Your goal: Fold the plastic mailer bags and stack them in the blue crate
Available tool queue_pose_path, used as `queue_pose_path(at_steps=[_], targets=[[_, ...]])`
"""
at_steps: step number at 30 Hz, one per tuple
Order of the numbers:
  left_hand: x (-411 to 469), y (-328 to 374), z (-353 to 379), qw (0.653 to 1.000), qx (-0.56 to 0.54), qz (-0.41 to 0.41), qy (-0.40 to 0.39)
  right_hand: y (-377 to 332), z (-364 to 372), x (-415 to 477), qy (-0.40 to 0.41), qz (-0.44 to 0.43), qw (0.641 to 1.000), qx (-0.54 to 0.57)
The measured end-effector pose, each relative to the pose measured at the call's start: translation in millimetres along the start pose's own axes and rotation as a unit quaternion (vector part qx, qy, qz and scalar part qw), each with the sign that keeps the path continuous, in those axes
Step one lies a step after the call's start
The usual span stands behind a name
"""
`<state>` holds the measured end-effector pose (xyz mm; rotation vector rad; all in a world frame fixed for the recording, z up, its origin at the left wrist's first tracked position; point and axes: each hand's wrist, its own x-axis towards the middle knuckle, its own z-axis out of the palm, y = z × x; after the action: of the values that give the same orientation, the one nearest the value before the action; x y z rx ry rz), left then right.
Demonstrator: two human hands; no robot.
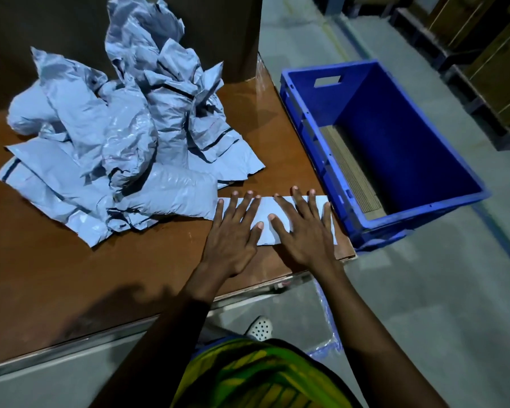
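Head view. I see both hands laid flat, palms down, on a folded mailer bag (265,212) at the near right corner of the brown table (71,275). The left hand (233,234) has its fingers straight and spread and presses the left half of the pale grey strip. The right hand (302,231), equally open with its fingers fanned, presses the right half. Neither hand grips anything, and the two thumbs lie near each other at the middle of the bag. The bag is a long, flat rectangle running left to right, its right end close to the table edge.

To the left and behind lies a loose pile of crumpled mailer bags (124,136), grey with dark seal strips. It touches the left end of the folded bag.

The blue crate (330,67) stands just beside the table's right edge. Inside I can make out only a corrugated cardboard sheet (351,172) on its floor.
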<state>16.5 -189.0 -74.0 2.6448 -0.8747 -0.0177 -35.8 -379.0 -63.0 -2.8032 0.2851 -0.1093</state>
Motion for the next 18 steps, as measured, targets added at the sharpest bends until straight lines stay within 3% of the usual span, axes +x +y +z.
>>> queue_pose_path(at_steps=[5, 13, 18], targets=[[-15.4, -8.5, -4.2, 0.997, 0.028, -0.034, 0.056, -39.4, 3.7, 8.6, 0.01, -0.123, 0.992, -0.005], [-18.6, -12.7, 1.0, 0.997, 0.056, -0.036, 0.047, -45.4, 20.9, 4.6, -0.008, -0.097, 0.994, -0.058], [-21.5, -12.2, -2.5, 0.996, 0.049, -0.038, 0.058, -22.5, -4.7, 10.4, -0.062, -0.076, 0.995, 0.022]])
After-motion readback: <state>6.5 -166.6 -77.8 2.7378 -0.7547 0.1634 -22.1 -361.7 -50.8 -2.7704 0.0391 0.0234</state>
